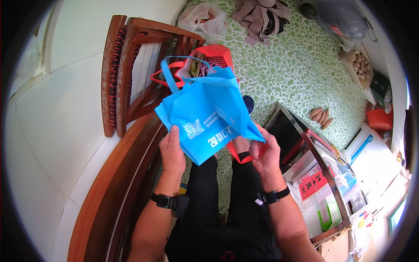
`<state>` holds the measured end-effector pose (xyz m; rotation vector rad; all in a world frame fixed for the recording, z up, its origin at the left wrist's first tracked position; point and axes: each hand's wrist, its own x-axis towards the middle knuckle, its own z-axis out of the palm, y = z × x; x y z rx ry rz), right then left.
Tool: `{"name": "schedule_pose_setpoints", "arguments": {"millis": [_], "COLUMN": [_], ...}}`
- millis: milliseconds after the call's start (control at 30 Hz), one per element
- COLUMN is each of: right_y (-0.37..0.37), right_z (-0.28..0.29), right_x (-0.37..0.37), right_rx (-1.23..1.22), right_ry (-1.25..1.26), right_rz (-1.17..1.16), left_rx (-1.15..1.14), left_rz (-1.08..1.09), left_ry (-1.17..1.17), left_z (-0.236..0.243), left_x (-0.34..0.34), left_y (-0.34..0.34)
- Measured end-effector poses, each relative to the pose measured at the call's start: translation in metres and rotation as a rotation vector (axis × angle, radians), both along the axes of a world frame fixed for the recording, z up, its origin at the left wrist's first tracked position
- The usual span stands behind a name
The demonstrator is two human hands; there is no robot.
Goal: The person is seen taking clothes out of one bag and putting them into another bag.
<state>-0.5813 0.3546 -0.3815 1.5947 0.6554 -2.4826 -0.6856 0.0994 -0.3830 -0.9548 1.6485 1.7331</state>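
A blue fabric tote bag (205, 118) with white print hangs between my hands, its print upside down to me and its handle loops at the far side. My left hand (173, 152) pinches its near left edge, thumb on top. At the right corner, my right hand (266, 153) has its fingers closed on the fabric. Just beyond the blue bag stands an open red tote bag (224, 51) with folded checked cloth (214, 62) inside. The blue bag covers much of the red one. Both wrists wear black straps.
A carved wooden chair (139, 83) stands at left against the wall. A white plastic bag (201, 21) and a grey-brown cloth (262, 19) lie on the green pebble-patterned floor. Several sweet potatoes (321, 117) rest farther right. A glass-sided table (323, 170) with boxes and papers is near my right arm.
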Motion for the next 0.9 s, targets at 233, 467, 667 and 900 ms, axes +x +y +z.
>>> {"name": "schedule_pose_setpoints", "arguments": {"millis": [233,467,667,900], "right_y": [0.026,0.021,0.011,0.019], "right_z": [-0.014,-0.034,-0.065,-0.011], "right_x": [0.009,-0.002,0.024,0.043], "right_rx": [0.046,0.193,0.097,-0.039], "right_ry": [0.111,-0.232,-0.486,-0.356], "right_rz": [0.209,0.251,0.359,0.352], "left_rx": [0.071,0.145,0.062,0.197], "left_rz": [-0.107,-0.038,-0.355,-0.957], "left_ry": [-0.004,-0.069,-0.063,0.345], "left_z": [0.006,0.002,0.005,0.028], "left_x": [-0.002,0.000,0.007,0.040], "left_y": [-0.008,0.000,0.000,0.058]}}
